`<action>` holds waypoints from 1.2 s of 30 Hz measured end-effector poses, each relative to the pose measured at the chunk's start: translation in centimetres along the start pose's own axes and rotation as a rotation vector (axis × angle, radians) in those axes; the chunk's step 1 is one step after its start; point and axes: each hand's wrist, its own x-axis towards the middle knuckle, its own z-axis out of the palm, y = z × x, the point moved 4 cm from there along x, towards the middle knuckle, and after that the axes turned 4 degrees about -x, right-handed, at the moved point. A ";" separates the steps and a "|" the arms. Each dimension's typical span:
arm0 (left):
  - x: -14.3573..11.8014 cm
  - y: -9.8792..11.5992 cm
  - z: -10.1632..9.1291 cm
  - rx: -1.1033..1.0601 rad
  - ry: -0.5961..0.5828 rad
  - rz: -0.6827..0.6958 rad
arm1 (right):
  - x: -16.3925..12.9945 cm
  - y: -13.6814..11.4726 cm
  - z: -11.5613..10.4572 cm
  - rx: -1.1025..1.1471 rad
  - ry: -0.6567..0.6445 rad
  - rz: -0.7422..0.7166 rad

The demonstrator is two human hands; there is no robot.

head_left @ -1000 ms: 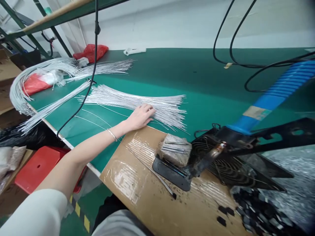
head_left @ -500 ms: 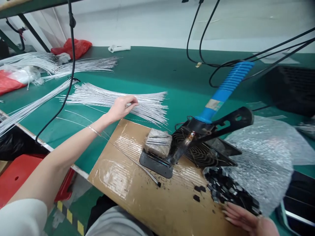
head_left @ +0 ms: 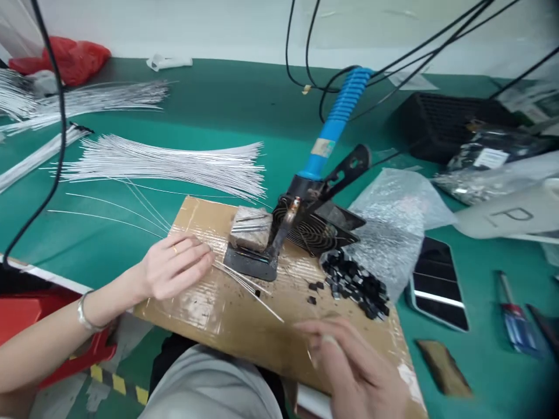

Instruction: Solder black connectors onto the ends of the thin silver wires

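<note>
My left hand [head_left: 179,265] is closed on a few thin white wires [head_left: 244,279], whose ends fan out over the brown cardboard [head_left: 192,326]. Close to the longest wire end is my right hand [head_left: 353,366], blurred, thumb and fingers drawn together; whatever lies between them is hidden. A heap of small black pieces [head_left: 356,285] spreads beyond it, with a few loose ones on the cardboard. A blue-handled soldering iron [head_left: 336,122] leans in its coil stand [head_left: 312,233]. Beside its tip is a greyish block [head_left: 251,230] bearing thin metal sticks.
A large bundle of white wires [head_left: 170,166] lies across the green table [head_left: 209,93]. To the right are bubble wrap [head_left: 384,209], a phone [head_left: 439,285], a screwdriver [head_left: 517,326] and a brown pad [head_left: 443,366]. A black cable [head_left: 61,116] hangs at left.
My left hand has come from the big bundle down to the cardboard and now holds wires there. My right hand has left the black pieces and moved toward the wire ends. The view has shifted right.
</note>
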 end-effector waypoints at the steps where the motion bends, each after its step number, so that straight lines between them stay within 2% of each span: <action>1: 0.0 0.7 0.2 -0.007 -0.016 0.015 | -0.1 -1.1 1.1 0.048 -0.052 0.014; 3: 0.1 1.5 0.5 -0.031 -0.019 0.033 | -0.2 -2.4 2.4 0.104 -0.099 0.022; 5: 0.1 1.9 0.9 -0.053 -0.003 0.044 | -0.2 -2.7 2.7 0.113 -0.092 0.032; 8: -0.3 2.1 1.8 -0.104 -0.008 0.010 | -0.2 -2.1 2.2 0.108 -0.071 0.050; 12: -0.3 2.6 2.5 -0.153 -0.001 -0.007 | -0.1 -1.5 2.4 0.127 -0.182 0.061; 17: 0.8 3.6 2.6 -0.126 -0.034 0.077 | 0.0 -1.1 3.0 0.184 -0.174 0.126; 25: 1.0 3.9 2.4 -0.135 -0.090 0.070 | 0.1 -0.4 3.0 0.216 -0.169 0.158; 28: 1.0 4.2 2.3 -0.169 -0.068 0.069 | 0.3 -0.2 3.0 0.217 -0.176 0.152; 30: 1.3 4.2 2.1 -0.248 -0.057 -0.035 | 0.5 -0.2 3.0 0.217 -0.187 0.105; 32: 1.9 4.1 2.0 -0.409 -0.107 -0.252 | 0.6 -0.3 3.0 0.217 -0.226 0.021; 34: 2.4 4.3 2.4 -0.641 -0.224 -0.459 | 0.7 -0.4 3.0 0.213 -0.275 -0.047; 36: 3.0 4.7 2.8 -0.819 -0.330 -0.606 | 0.7 -0.4 3.1 0.209 -0.304 -0.065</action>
